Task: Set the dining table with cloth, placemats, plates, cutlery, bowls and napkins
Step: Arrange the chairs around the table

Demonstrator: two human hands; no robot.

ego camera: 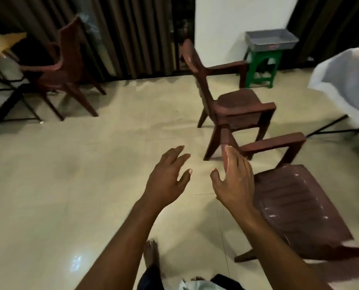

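My left hand (167,177) is stretched out over the tiled floor, fingers spread and holding nothing. My right hand (234,181) reaches forward beside it, fingers straight, its fingertips at the backrest of the nearest brown plastic chair (299,206). At the far right edge a white cloth (341,78) drapes over what looks like a table. No plates, cutlery, bowls or napkins are in view.
A second brown chair (237,105) stands just beyond the nearest one, a third (63,65) at the back left. A green stool (262,65) carries a grey tray (270,39) by the wall. Dark curtains hang behind. Black folding legs (333,127) show at right.
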